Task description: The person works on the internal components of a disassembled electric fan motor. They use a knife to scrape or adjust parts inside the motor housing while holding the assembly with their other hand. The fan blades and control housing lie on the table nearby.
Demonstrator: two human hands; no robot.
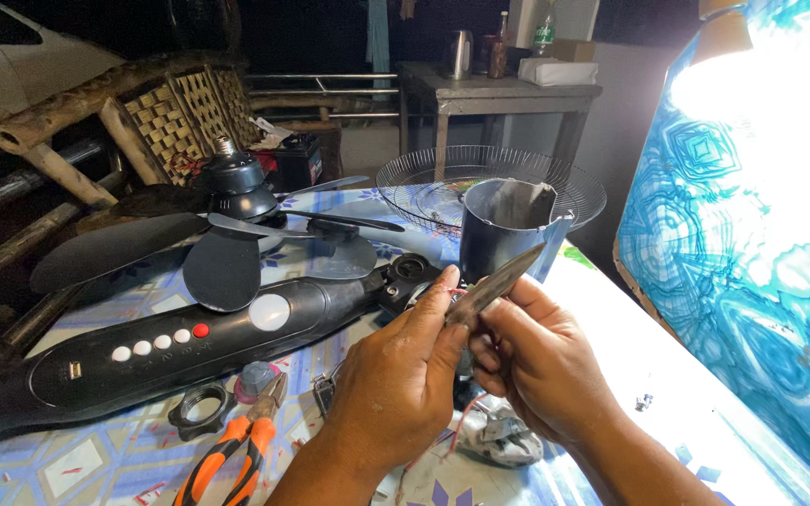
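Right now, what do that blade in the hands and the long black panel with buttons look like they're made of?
The blade, pinched between both hands, looks like dull grey metal, worn and mottled, not shiny. The long black panel looks like moulded plastic: smooth, glossy highlights, rounded edges, with white and red buttons set in.

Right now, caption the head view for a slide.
Left hand and right hand work a knife blade beside a black fan body.
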